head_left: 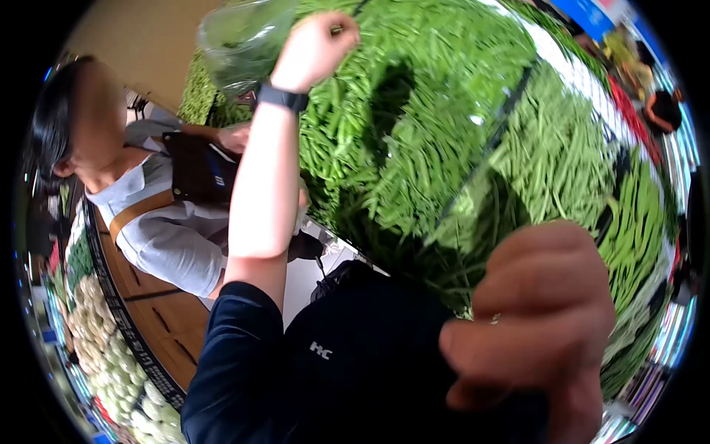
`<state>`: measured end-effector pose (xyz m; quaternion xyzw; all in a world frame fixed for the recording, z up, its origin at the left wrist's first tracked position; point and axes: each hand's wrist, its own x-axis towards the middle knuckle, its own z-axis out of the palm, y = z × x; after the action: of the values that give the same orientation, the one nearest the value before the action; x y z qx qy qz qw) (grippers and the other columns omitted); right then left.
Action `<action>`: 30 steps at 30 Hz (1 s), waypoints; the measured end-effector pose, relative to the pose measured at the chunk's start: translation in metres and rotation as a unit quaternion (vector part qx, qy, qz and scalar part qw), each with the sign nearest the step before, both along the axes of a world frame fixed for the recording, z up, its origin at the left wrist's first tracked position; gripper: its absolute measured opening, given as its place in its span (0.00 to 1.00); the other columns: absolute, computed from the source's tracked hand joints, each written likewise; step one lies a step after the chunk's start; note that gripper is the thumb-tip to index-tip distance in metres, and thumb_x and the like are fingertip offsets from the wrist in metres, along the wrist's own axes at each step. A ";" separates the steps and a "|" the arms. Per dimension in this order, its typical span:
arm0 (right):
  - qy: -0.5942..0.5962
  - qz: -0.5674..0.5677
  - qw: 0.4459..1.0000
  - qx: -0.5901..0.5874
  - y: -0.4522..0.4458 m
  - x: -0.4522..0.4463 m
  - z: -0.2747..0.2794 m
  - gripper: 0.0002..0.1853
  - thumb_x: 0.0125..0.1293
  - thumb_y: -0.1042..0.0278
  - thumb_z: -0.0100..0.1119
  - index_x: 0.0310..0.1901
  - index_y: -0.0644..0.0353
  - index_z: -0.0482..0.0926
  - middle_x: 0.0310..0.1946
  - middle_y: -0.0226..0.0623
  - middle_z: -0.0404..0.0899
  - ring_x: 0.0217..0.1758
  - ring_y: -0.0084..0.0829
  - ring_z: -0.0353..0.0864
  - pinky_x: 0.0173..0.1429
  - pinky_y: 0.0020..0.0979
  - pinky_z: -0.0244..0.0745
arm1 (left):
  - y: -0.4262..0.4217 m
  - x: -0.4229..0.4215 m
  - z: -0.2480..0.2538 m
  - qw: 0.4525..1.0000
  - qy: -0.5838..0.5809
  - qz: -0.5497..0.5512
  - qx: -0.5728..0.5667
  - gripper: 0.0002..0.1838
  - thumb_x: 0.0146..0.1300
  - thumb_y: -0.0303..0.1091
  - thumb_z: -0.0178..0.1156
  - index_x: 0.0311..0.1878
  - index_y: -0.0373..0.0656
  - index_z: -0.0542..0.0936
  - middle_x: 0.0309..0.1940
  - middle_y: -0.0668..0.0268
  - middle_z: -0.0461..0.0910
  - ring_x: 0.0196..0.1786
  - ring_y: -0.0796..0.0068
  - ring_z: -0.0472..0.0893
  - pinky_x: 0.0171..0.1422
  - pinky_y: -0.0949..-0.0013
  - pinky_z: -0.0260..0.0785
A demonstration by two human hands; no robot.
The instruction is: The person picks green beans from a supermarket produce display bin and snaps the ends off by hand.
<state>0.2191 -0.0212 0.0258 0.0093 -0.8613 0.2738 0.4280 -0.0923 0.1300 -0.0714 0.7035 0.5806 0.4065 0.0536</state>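
Note:
My left hand [318, 48], with a dark band on its wrist, is raised over a heap of green peppers or beans [436, 126]. Its fingers are curled closed, and what they hold, if anything, does not show. Beside that hand is a clear plastic bag [244, 41]; whether the fingers touch it I cannot tell. Close to the camera, my right hand [543, 303] is blurred, its fingers bent inward and pressed together. Anything inside them is hidden. Beyond it lie paler long beans [551, 144] and flat green pods [636, 229].
A person in a grey shirt and dark apron [166, 214] stands at the left, close to my left arm. Dark dividers [492, 148] separate the vegetable heaps. Behind the person is a wooden-fronted stand [159, 314] with pale round vegetables [118, 377].

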 end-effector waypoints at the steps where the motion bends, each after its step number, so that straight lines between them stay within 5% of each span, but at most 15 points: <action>1: -0.014 0.018 0.999 -0.038 -0.011 0.017 0.000 0.09 0.56 0.58 0.66 0.37 0.46 0.80 0.33 0.33 0.79 0.22 0.29 0.73 0.25 0.32 0.69 | -0.015 0.028 -0.024 0.999 0.018 -0.030 -0.035 0.09 0.59 0.33 0.60 0.40 0.43 0.84 0.40 0.56 0.83 0.43 0.60 0.83 0.51 0.63 0.74; 3: -0.002 -0.106 0.994 -0.033 -0.039 0.034 0.002 0.09 0.53 0.57 0.67 0.34 0.46 0.80 0.30 0.31 0.78 0.20 0.27 0.71 0.23 0.30 0.66 | -0.054 0.077 -0.060 0.984 0.092 -0.043 -0.146 0.13 0.58 0.29 0.64 0.47 0.42 0.81 0.44 0.60 0.82 0.49 0.64 0.81 0.56 0.63 0.73; 5: 0.000 -0.218 0.975 -0.040 -0.065 0.042 0.004 0.09 0.51 0.56 0.68 0.32 0.47 0.80 0.28 0.29 0.77 0.18 0.25 0.70 0.20 0.27 0.62 | -0.074 0.096 -0.108 0.987 0.063 -0.076 -0.129 0.16 0.54 0.26 0.63 0.49 0.45 0.81 0.43 0.58 0.81 0.48 0.61 0.81 0.53 0.59 0.74; 8: 0.083 -0.223 0.971 0.009 -0.064 0.046 -0.024 0.09 0.51 0.63 0.66 0.34 0.51 0.81 0.23 0.28 0.75 0.17 0.24 0.70 0.19 0.26 0.61 | -0.091 0.112 -0.155 0.982 0.124 -0.035 -0.140 0.18 0.51 0.21 0.61 0.48 0.44 0.80 0.45 0.54 0.79 0.49 0.54 0.80 0.54 0.57 0.74; 11: -0.082 -0.172 0.981 -0.023 -0.036 0.063 -0.059 0.11 0.58 0.73 0.59 0.43 0.58 0.83 0.25 0.33 0.79 0.20 0.27 0.74 0.22 0.29 0.66 | -0.092 0.110 -0.167 0.977 0.132 0.016 -0.164 0.13 0.53 0.24 0.59 0.43 0.44 0.81 0.40 0.55 0.80 0.44 0.54 0.81 0.50 0.57 0.74; 12: -0.152 -0.213 0.956 -0.134 -0.041 0.067 -0.065 0.10 0.61 0.71 0.59 0.45 0.57 0.82 0.35 0.38 0.83 0.32 0.35 0.82 0.34 0.31 0.76 | -0.089 0.103 -0.174 0.980 0.145 0.010 -0.134 0.07 0.54 0.27 0.59 0.37 0.44 0.81 0.36 0.56 0.81 0.41 0.53 0.81 0.48 0.57 0.75; 16: -0.197 -0.304 0.907 -0.216 -0.022 0.060 -0.154 0.10 0.64 0.71 0.59 0.46 0.62 0.79 0.39 0.44 0.82 0.38 0.41 0.82 0.43 0.34 0.77 | -0.091 0.086 -0.162 0.990 0.083 0.000 -0.113 0.04 0.53 0.28 0.60 0.33 0.43 0.81 0.33 0.56 0.80 0.38 0.54 0.81 0.44 0.57 0.74; 20: -0.261 -0.346 0.860 -0.269 -0.004 0.031 -0.194 0.16 0.66 0.69 0.57 0.54 0.65 0.76 0.42 0.40 0.81 0.43 0.32 0.81 0.49 0.30 0.76 | -0.104 0.072 -0.145 0.946 -0.265 -0.047 -0.180 0.03 0.62 0.27 0.64 0.35 0.39 0.80 0.24 0.77 0.75 0.28 0.88 0.69 0.34 0.80 0.64; 23: -0.121 -0.313 0.883 -0.329 0.013 -0.003 -0.215 0.22 0.67 0.65 0.58 0.61 0.61 0.70 0.43 0.39 0.81 0.36 0.30 0.78 0.44 0.30 0.74 | -0.123 0.074 -0.120 0.896 -0.394 -0.086 -0.184 0.03 0.63 0.27 0.63 0.36 0.39 0.79 0.25 0.78 0.74 0.28 0.89 0.69 0.33 0.82 0.61; 26: 0.027 -0.216 0.835 -0.505 0.016 -0.033 -0.190 0.33 0.69 0.65 0.59 0.71 0.59 0.55 0.45 0.35 0.79 0.38 0.22 0.77 0.41 0.22 0.72 | -0.138 0.076 -0.108 0.890 -0.379 -0.150 -0.206 0.06 0.60 0.27 0.65 0.39 0.37 0.81 0.26 0.76 0.77 0.29 0.88 0.71 0.34 0.82 0.64; 30: -0.008 -0.169 0.834 -0.525 0.031 -0.033 -0.193 0.19 0.68 0.68 0.60 0.57 0.65 0.74 0.42 0.35 0.80 0.38 0.19 0.77 0.41 0.21 0.72 | -0.152 0.078 -0.087 0.890 -0.357 -0.191 -0.211 0.05 0.59 0.25 0.67 0.37 0.37 0.82 0.26 0.76 0.77 0.30 0.88 0.72 0.35 0.80 0.66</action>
<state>0.1865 0.0097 -0.1672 -0.3643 -0.5795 0.6085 0.4015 -0.0148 -0.0221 -0.1585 0.5801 0.4493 0.4798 0.4811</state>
